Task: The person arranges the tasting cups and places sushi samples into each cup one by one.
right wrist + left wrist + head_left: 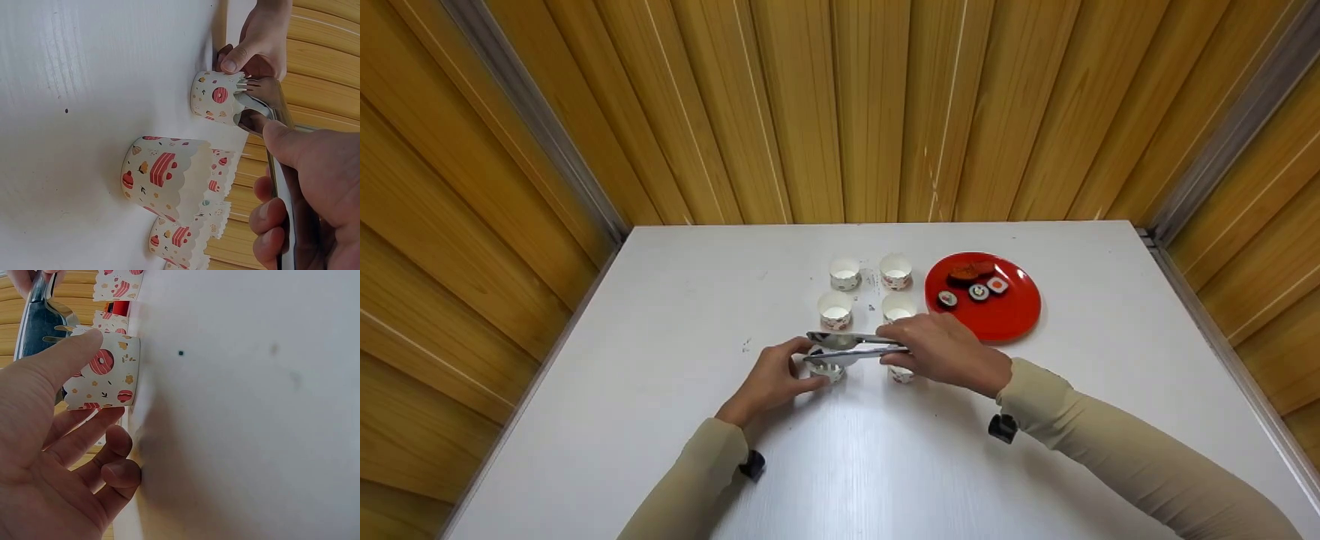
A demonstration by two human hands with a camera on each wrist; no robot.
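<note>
My left hand (767, 380) pinches a small white paper baking cup (119, 363) printed with pink donuts, its thumb on the near side and fingers on the far side. My right hand (946, 351) grips metal serving tongs (877, 339) by the handle. Their two ends stand a little apart over the held cup, and in the right wrist view the fork-like tines (247, 85) reach its scalloped rim. No food shows between the tong ends. Just under the right hand stands another baking cup (163, 174), upright on the table.
A red plate (1005, 324) to the right bears three sushi rolls (979, 292) and an orange-brown piece (962, 274). More paper cups (845, 274) stand in two columns toward the back of the white table (697, 300). Wood-look panels (802, 112) wall it in.
</note>
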